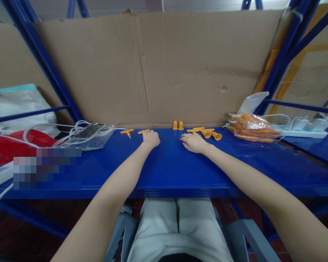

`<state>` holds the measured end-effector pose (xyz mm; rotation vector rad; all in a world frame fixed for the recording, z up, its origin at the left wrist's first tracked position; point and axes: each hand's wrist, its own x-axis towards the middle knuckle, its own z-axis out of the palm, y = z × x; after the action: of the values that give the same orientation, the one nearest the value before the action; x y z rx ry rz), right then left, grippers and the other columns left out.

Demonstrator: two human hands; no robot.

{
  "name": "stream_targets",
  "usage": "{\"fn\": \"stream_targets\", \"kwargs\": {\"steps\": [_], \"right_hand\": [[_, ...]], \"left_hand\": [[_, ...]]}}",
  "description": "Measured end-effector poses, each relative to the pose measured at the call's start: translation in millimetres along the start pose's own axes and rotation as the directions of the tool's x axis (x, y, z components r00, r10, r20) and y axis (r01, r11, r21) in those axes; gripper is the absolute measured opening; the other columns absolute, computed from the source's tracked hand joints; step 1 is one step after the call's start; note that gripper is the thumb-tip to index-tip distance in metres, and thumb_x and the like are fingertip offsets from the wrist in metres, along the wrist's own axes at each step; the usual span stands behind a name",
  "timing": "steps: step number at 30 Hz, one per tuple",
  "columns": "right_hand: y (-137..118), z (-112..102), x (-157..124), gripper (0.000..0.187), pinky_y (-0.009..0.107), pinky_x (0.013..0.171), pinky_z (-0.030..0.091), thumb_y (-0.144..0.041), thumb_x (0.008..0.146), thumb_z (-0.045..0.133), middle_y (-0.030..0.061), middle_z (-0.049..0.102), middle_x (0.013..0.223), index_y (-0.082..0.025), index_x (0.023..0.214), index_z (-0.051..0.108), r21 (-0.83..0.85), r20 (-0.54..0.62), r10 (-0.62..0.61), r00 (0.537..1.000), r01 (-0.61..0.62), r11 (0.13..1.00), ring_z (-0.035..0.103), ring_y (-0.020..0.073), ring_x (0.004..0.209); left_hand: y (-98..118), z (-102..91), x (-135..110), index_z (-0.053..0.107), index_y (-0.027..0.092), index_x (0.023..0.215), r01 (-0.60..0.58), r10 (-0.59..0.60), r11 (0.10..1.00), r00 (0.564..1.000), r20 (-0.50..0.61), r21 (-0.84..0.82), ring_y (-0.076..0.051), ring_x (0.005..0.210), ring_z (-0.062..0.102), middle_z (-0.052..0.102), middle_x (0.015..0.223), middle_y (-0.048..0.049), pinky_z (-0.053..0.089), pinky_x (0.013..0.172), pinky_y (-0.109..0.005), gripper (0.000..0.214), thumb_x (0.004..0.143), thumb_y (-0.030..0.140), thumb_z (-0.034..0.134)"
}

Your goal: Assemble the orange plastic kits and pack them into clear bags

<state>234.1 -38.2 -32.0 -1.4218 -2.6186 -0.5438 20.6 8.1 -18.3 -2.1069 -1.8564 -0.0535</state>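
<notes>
My left hand (151, 140) is curled over the blue table near the cardboard, its fingers closed at an orange T-handle tool (143, 131) whose lower part they hide. Just left of it lies a second orange T-handle tool (127, 132) with a short metal shaft. My right hand (195, 143) rests palm down with fingers outstretched, touching or close to orange handled pieces (196, 129). Beside those, two orange pieces with cup-shaped ends (217, 136) lie with their openings facing me. Two small orange cups (178, 125) stand upside down between my hands, against the cardboard.
A cardboard sheet (180, 65) walls off the back. Right stand a plastic bag of orange parts (251, 127) and a white power strip (303, 133). On the left are white cables (80, 127), a clear bag (98, 138) and a red bag (22, 145). Blue posts (49, 72) frame the table (164, 171).
</notes>
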Motion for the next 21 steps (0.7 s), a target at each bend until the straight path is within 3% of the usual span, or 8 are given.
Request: {"fn": "stream_targets", "kwargs": {"steps": [4, 10, 14, 17, 21], "right_hand": [[0.8, 1.6, 0.1, 0.032, 0.039, 0.094, 0.042, -0.020, 0.094, 0.043, 0.0149, 0.061, 0.128, -0.013, 0.117, 0.064, 0.001, -0.022, -0.008, 1.000, 0.008, 1.000, 0.059, 0.0262, 0.113], [0.4, 0.9, -0.2, 0.032, 0.039, 0.095, 0.042, -0.019, 0.095, 0.042, 0.0151, 0.060, 0.129, -0.012, 0.118, 0.063, 0.006, -0.001, 0.005, 1.000, -0.005, 1.000, 0.059, 0.0260, 0.114], [0.2, 0.0, -0.3, 0.032, 0.040, 0.095, 0.042, -0.019, 0.094, 0.043, 0.0159, 0.061, 0.128, -0.012, 0.118, 0.064, 0.024, 0.000, -0.002, 1.000, 0.002, 1.000, 0.059, 0.0266, 0.114], [0.2, -0.5, -0.3, 0.032, 0.040, 0.095, 0.042, -0.019, 0.095, 0.042, 0.0163, 0.061, 0.127, -0.012, 0.118, 0.064, 0.029, 0.004, -0.006, 1.000, 0.006, 1.000, 0.060, 0.0267, 0.113], [-0.3, -1.2, -0.1, 0.032, 0.039, 0.093, 0.042, -0.019, 0.095, 0.041, 0.0152, 0.061, 0.127, -0.012, 0.118, 0.063, 0.018, 0.025, -0.003, 1.000, 0.002, 1.000, 0.060, 0.0261, 0.112]], "left_hand": [[-7.9, 2.0, 4.9, 0.066, 0.016, 0.121, -0.022, 0.025, 0.984, 1.000, 0.016, -0.178, -0.032, 0.122, 0.055, 0.062, 0.130, -0.0164, 0.038, 0.102, -0.054, 0.044, 0.085, 0.015, 0.041], [-22.1, 7.3, 14.8, 0.060, 0.028, 0.129, 0.030, -0.029, 0.887, 1.000, 0.008, -0.460, -0.019, 0.124, 0.055, 0.066, 0.128, -0.0013, 0.042, 0.103, -0.035, 0.049, 0.087, 0.012, 0.039], [-35.1, 15.1, 16.1, 0.058, 0.025, 0.132, 0.116, -0.132, 0.888, 0.991, -0.005, -0.445, -0.026, 0.128, 0.052, 0.060, 0.136, -0.0069, 0.041, 0.104, -0.044, 0.055, 0.082, 0.010, 0.045], [-43.6, 21.1, 15.1, 0.055, 0.027, 0.136, 0.179, -0.167, 0.888, 0.984, 0.067, -0.424, -0.032, 0.130, 0.049, 0.055, 0.141, -0.0090, 0.040, 0.104, -0.054, 0.059, 0.080, 0.010, 0.045], [-46.8, 23.0, 13.9, 0.055, 0.030, 0.136, 0.188, -0.169, 0.903, 0.982, 0.081, -0.386, -0.033, 0.127, 0.051, 0.056, 0.139, -0.0100, 0.042, 0.102, -0.054, 0.061, 0.080, 0.009, 0.046]]}}
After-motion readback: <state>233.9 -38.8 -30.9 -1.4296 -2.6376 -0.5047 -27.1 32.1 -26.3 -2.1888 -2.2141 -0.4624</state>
